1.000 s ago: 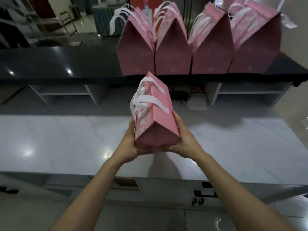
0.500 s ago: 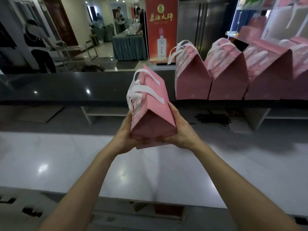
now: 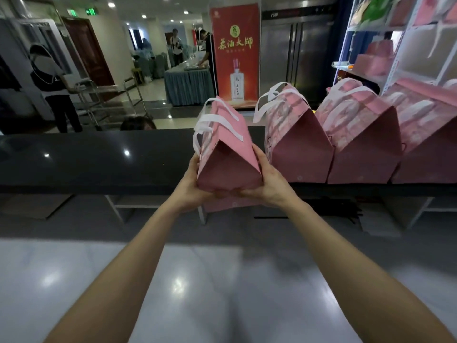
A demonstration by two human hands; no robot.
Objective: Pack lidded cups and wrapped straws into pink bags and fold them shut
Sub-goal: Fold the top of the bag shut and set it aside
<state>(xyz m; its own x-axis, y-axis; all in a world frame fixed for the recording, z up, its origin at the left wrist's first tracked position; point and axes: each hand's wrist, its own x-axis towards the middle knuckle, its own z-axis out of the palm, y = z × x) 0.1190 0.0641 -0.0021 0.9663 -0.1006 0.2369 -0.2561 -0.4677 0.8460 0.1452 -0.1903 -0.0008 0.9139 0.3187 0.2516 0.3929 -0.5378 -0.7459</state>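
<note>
I have a folded-shut pink paper bag with white ribbon handles (image 3: 226, 147) lifted off the pale glossy worktop (image 3: 74, 280) and held out at the near edge of the raised black counter (image 3: 94, 157). My left hand (image 3: 193, 186) cups its left side and base, my right hand (image 3: 268, 180) its right side, both holding the bag from below; I judge that keeps whatever is packed inside upright and spares the fold at the top. It hangs just left of the row of finished pink bags (image 3: 366, 147) standing along the counter's right end, near the closest one. I take this as the placing step: set it down beside that row, in the free stretch of counter.
</note>
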